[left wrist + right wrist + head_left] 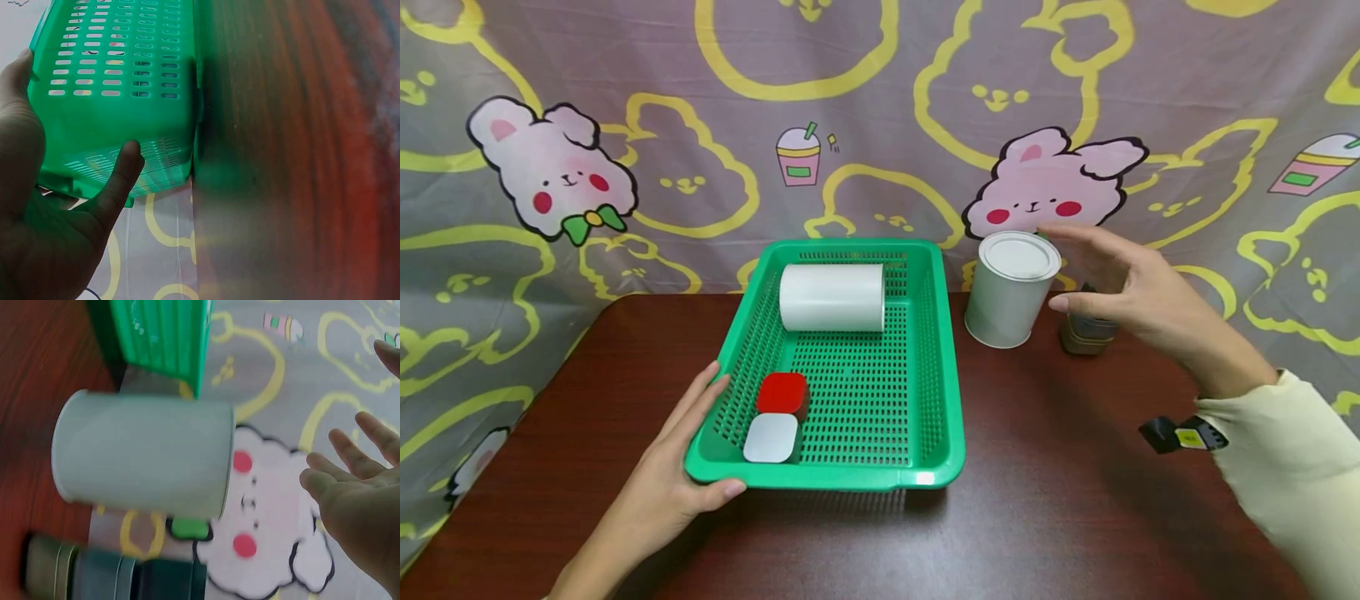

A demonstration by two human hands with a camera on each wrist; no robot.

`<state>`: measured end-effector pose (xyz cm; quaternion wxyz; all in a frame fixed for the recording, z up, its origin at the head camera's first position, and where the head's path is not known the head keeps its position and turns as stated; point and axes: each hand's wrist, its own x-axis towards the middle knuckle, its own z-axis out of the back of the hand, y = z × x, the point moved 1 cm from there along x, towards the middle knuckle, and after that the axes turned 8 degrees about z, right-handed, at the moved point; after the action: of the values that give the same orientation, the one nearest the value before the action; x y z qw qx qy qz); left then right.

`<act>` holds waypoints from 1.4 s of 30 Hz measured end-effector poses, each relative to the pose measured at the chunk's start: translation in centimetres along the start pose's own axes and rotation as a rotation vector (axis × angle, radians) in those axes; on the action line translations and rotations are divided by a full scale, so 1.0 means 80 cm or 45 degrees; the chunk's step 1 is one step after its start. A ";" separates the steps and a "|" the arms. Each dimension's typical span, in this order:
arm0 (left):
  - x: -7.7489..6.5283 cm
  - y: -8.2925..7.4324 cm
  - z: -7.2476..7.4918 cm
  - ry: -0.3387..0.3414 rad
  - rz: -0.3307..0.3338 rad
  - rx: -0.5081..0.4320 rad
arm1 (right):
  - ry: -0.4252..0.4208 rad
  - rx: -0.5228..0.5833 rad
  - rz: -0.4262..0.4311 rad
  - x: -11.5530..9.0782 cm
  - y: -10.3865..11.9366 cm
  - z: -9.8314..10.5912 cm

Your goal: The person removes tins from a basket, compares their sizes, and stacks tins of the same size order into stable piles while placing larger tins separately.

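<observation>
A green plastic basket (951, 400) stands on the dark wood table. Inside lie a white cylinder (832, 297) on its side, a red rounded block (782, 393) and a white-topped rounded block (772, 438). My left hand (673, 458) rests on the basket's near left corner, fingers straight along the left side and thumb at the front rim. In the left wrist view a straight finger (122, 172) touches the basket wall. To the right of the basket an off-white can (1007, 292) stands upright. Beside its top, my right hand (1138, 283) is spread and holds nothing.
A small stack of dark and brownish pieces (112, 572) stands right of the can, partly hidden by the right hand in the head view. Behind the table (1060, 492) hangs a patterned cloth (880, 108) with bunnies.
</observation>
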<state>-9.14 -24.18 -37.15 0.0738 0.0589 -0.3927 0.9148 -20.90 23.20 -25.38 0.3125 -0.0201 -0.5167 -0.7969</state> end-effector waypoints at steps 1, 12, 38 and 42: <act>0.000 0.000 0.000 0.000 -0.002 -0.003 | 0.012 0.019 -0.002 0.003 0.004 -0.005; 0.000 0.000 0.000 -0.003 -0.014 -0.007 | 0.145 0.077 -0.067 0.040 0.022 -0.051; -0.001 0.001 0.000 -0.028 -0.017 0.019 | 0.360 0.526 -0.063 0.132 0.032 -0.171; 0.000 -0.001 -0.001 -0.022 -0.028 0.006 | 0.392 0.579 -0.073 0.142 0.033 -0.190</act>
<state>-9.13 -24.05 -37.16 0.0804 0.0713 -0.3904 0.9143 -24.24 4.35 -26.27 0.3610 0.1867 -0.6290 -0.6627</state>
